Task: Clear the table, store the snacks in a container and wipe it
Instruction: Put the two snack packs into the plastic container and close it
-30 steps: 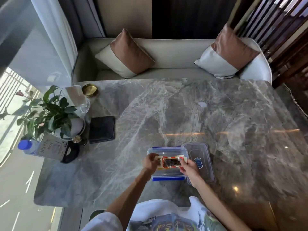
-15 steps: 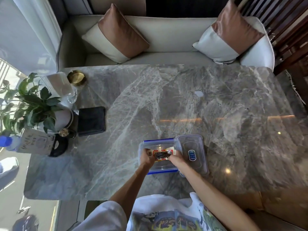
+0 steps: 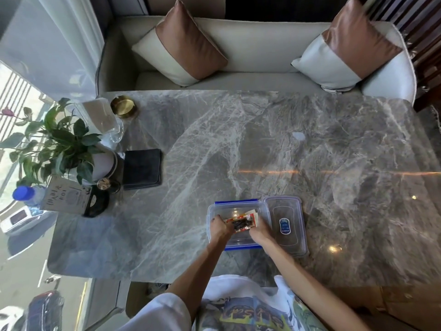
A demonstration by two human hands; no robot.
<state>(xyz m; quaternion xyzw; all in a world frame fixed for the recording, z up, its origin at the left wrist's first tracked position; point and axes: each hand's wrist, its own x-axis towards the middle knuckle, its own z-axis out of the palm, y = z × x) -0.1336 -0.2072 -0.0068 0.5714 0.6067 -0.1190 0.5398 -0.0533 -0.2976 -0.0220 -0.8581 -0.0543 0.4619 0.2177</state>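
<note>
A clear plastic container (image 3: 216, 242) with blue clips stands open on the grey marble table (image 3: 262, 151), near its front edge. Its clear lid (image 3: 286, 225) lies flat right beside it on the right. Both of my hands are down inside the container, gripping a bundle of snack packets (image 3: 242, 220) with red, white and dark wrappers. My left hand (image 3: 219, 226) holds the bundle's left end and my right hand (image 3: 259, 229) holds its right end. A folded dark cloth (image 3: 142, 168) lies on the table to the left.
At the table's left end stand a potted plant (image 3: 59, 149), a blue-capped water bottle (image 3: 26, 195), a printed card (image 3: 65, 194), a glass napkin holder (image 3: 102, 118) and a gold dish (image 3: 123, 106). A sofa with two cushions (image 3: 183, 44) lines the far side.
My hands have lowered the snack packets from above the container down into it. The camera view has tilted and shifted slightly.
</note>
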